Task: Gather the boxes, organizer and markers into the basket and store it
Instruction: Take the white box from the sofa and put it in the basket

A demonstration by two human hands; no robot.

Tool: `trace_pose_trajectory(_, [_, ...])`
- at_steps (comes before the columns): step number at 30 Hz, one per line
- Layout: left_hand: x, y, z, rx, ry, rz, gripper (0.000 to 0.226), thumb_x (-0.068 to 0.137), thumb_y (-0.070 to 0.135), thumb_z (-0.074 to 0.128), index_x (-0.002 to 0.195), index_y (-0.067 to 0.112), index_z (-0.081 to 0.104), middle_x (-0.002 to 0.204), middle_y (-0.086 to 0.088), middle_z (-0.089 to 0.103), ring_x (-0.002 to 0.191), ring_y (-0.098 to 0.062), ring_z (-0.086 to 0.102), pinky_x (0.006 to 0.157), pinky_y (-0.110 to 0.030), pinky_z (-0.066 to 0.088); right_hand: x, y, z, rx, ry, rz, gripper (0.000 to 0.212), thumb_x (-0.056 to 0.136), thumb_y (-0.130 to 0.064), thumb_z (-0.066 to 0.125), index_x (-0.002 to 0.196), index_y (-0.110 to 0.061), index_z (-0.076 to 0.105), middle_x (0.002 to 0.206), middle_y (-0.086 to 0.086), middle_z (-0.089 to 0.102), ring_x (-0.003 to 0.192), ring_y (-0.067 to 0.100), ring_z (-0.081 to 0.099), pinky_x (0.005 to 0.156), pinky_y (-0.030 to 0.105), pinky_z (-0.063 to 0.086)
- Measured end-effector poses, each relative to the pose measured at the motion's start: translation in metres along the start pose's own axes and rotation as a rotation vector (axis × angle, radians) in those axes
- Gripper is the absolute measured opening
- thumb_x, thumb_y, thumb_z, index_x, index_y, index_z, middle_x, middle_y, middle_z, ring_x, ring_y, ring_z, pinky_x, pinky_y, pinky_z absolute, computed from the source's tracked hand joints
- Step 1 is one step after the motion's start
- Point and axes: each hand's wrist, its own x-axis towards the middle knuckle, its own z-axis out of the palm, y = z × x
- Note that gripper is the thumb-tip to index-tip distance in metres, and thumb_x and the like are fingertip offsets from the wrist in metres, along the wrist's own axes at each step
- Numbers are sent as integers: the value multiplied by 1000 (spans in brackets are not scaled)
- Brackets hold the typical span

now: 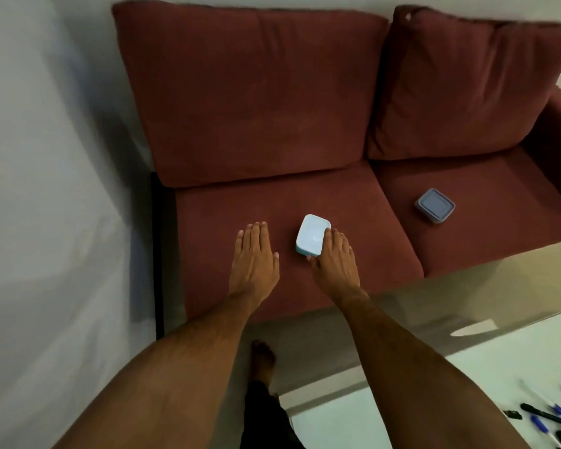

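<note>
A person is leaning over a dark red fabric sofa (272,124), both bare arms stretched out over its left seat cushion. The right hand (332,264) is closing on a small white rectangular plastic box with rounded corners (312,234), which is lying near the middle of that cushion, toward its front edge; the thumb is touching the box's near end and the fingers are lying along its right side, but whether it is being gripped or lifted cannot be told. The left hand (255,254) is hovering flat beside the box, fingers spread and holding nothing.

A second box, a grey-blue lidded plastic container (434,205), is sitting well apart on the right seat cushion, close to its front edge.

By the look of it, the gathering of boxes is the step in hand, with the first pick-up just beginning. The next move is likely calling for a firm pinch across the white box's width, then a lift clear of the soft cushion.

Counted: two boxes on the sofa. On the white table (434,400) at the lower right, a scatter of blue and dark markers (544,416) is lying near its right edge, at least six, partly cut off by the frame. No basket or organizer is showing.
</note>
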Motion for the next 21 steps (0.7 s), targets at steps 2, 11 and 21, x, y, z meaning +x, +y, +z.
trace_pose_trajectory(2, [40, 6, 26, -32, -40, -5, 68, 105, 36, 43, 160, 2, 20, 165, -16, 30, 154, -29, 28, 129, -43, 19, 39, 13, 20, 39, -31, 45, 76, 98, -36, 60, 155, 0, 25, 158, 22, 33, 147, 39, 32, 119, 51, 34])
trace_pose_trajectory(11, [153, 45, 137, -368, -327, -152, 68, 105, 27, 51, 160, 5, 18, 166, -14, 24, 152, -30, 31, 123, -41, 32, 132, 61, 98, 539, -182, 388, 80, 97, -28, 66, 156, 0, 21, 160, 21, 28, 148, 37, 27, 120, 50, 29])
trace_pose_trajectory(21, [180, 64, 163, -678, -469, -367, 62, 104, 22, 53, 159, 8, 28, 161, -12, 38, 146, -29, 39, 121, -42, 35, 133, 62, 120, 985, -124, 536, 62, 90, -11, 69, 146, -15, 42, 134, 3, 60, 122, 26, 60, 99, 44, 54])
